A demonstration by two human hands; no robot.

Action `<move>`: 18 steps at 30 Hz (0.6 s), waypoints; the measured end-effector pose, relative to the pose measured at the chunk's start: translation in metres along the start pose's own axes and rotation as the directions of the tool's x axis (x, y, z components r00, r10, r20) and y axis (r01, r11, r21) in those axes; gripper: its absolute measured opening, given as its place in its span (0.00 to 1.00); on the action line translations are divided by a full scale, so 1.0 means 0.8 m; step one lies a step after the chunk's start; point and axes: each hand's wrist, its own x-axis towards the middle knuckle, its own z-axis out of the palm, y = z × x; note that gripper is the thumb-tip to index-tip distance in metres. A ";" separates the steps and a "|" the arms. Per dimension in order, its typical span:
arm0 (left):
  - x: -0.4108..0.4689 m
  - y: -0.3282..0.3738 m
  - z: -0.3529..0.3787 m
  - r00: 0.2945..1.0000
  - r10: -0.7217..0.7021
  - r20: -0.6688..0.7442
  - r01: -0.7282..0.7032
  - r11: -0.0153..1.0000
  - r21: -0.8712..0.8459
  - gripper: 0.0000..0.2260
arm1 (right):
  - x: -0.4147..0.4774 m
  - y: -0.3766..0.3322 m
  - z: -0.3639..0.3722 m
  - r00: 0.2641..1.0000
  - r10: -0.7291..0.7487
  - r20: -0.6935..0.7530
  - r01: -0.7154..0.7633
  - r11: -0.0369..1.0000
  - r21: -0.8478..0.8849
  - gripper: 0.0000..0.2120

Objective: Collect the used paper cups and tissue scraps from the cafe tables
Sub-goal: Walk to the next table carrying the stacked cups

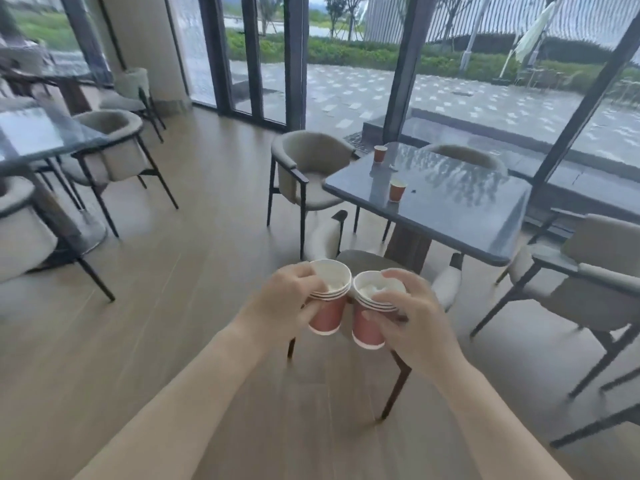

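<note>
**A:** How far along does the collecting look?

**B:** Past the middle, I'd judge. Take the big dark worktop (450, 216) right of centre first: it is not cleared yet. The other worktop (48, 133), at the left edge, is partly cut off and full of glare, so I can't judge it.

**A:** What has been gathered?

**B:** Two stacks of nested red paper cups, held low in the middle of the frame, over the wooden floor. They are side by side with their rims nearly touching. The left grip (289, 299) is curled round the left stack (327, 315). The right grip (415, 318) is wrapped round the right stack (367, 329), with fingers over its rim. Several rims show in each stack, so a fair number of cups are already in.

**A:** And what's left?

**B:** Two single cups stand upright on the dark worktop. The far cup (380, 154) is near its upper-left corner, and the near cup (397, 190) stands apart from it, closer to us. Between them lies a small pale scrap (392, 167), blurred but probably tissue.

**A:** Any tissue collected?

**B:** White crumpled tissue (372, 289) sits inside the top cup of the right stack. The left stack may hold some too, but I can't tell.

**A:** So both grips are full.

**B:** Yes. Merging the stacks would probably free one for the rest.
</note>
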 end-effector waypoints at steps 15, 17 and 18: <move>0.219 -0.366 -0.147 0.988 -0.098 -0.121 0.118 0.979 0.167 0.04 | 0.417 -0.046 0.249 0.990 -0.133 -0.043 0.137 0.985 0.102 0.10; 0.258 -0.408 -0.159 0.987 -0.103 -0.122 0.123 0.977 0.176 0.05 | 0.467 -0.046 0.270 0.991 -0.128 -0.036 0.130 0.987 0.097 0.10; 0.277 -0.427 -0.164 0.987 -0.104 -0.121 0.124 0.976 0.177 0.05 | 0.491 -0.044 0.278 0.991 -0.132 -0.027 0.134 0.986 0.096 0.10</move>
